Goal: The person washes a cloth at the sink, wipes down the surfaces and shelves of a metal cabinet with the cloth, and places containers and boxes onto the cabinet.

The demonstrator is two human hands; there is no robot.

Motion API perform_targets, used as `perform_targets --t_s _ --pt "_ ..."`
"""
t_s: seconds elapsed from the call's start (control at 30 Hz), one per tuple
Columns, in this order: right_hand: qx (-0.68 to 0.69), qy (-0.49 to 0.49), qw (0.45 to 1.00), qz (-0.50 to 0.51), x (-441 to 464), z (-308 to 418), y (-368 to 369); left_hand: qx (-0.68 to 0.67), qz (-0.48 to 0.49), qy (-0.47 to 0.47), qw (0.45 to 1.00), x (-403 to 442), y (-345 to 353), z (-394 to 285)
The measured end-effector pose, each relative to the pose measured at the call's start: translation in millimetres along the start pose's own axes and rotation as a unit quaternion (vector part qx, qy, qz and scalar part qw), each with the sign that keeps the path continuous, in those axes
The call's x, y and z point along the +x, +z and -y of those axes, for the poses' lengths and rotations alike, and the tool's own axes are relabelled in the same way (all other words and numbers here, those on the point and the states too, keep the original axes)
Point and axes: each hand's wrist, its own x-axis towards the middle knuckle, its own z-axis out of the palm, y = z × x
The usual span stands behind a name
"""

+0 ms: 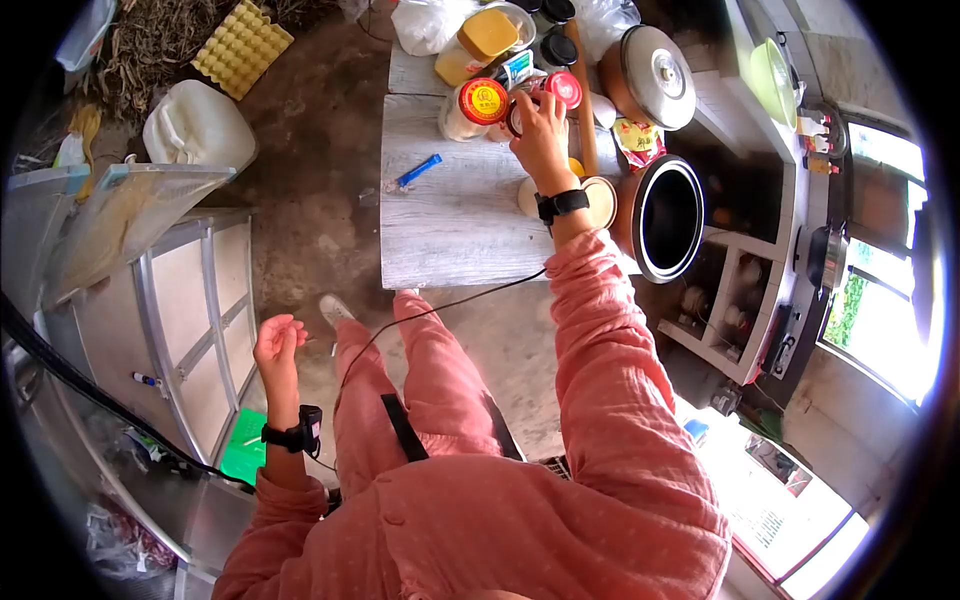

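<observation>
My right hand (540, 135) reaches over the far part of the grey wooden table (440, 235), its fingers closed around the top of a small jar (515, 118) that they mostly cover. To its left stands a clear jar with a red and yellow lid (483, 102). A red-lidded jar (564, 90) is close behind the fingers on the right. Under my right wrist are round pale tubs (600, 203). My left hand (279, 340) hangs beside my left leg, away from the table, with its fingers loosely bent and nothing visible in it.
A blue packet (419, 171) lies on the table. A lidded pot (650, 77) and an uncovered dark pot (670, 218) stand along the right side. Yellow-lidded boxes (487, 35) are at the back. A cable (450, 305) crosses in front of my legs. A white jug (198, 128) sits left.
</observation>
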Motion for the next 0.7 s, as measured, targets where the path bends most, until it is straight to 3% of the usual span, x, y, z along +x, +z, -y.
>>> perform_targets --t_s 0.23,0.37,0.5,0.63,0.67,0.7 --pt "0.002 -0.007 1.000 -0.009 -5.7 -6.9 -3.1 0.000 0.062 0.012 0.998 20.2 29.5 3.5" --pt "0.007 0.039 0.999 0.021 -7.4 -5.5 -2.2 -0.045 0.125 0.058 0.989 48.6 78.9 -22.0" --pt "-0.019 0.107 0.992 0.066 -11.3 -6.4 -7.9 -0.003 0.186 0.179 0.966 95.6 151.3 -47.6" --pt "-0.043 0.159 0.974 0.153 -14.1 -14.9 -15.5 0.162 0.154 0.330 0.917 140.9 223.3 -62.9" --pt "-0.065 0.137 0.979 0.137 -8.2 -10.8 -23.8 0.158 0.151 0.331 0.918 150.4 235.5 -63.0" --pt "-0.031 0.182 0.971 0.155 -18.2 -8.4 -40.9 0.187 0.150 0.357 0.903 158.6 246.8 -63.1"
